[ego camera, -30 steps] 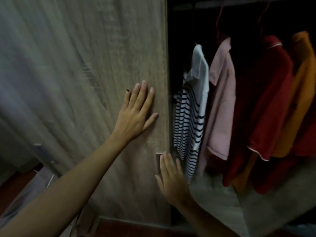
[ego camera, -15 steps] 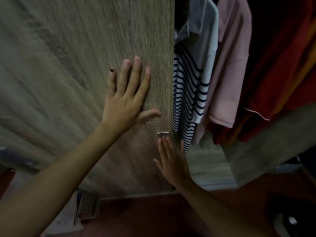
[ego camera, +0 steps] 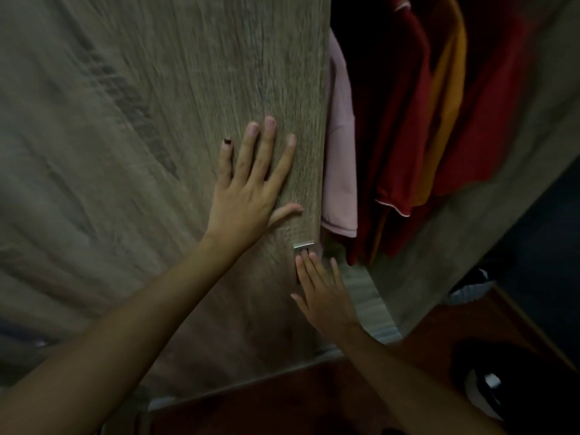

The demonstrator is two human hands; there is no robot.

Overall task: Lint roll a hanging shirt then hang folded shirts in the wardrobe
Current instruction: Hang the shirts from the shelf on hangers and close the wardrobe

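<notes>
Wood-grain wardrobe door [ego camera: 157, 152] fills your view. Your left hand [ego camera: 251, 189] and right hand [ego camera: 323, 293] press it flat-fingered, gripping nothing. Pink shirt [ego camera: 340, 171] and red shirt [ego camera: 398, 136] hang beside it.

— What hangs in the wardrobe [ego camera: 518, 127]?
— A pink shirt [ego camera: 340, 158] just beside the sliding door [ego camera: 157, 152], then a dark red shirt [ego camera: 398, 120] and an orange shirt [ego camera: 445, 98].
— Folded?
— No, hanging straight down.

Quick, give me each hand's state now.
Left hand: open, flat on the wardrobe door.
Right hand: open, fingers straight at the door handle.
</notes>
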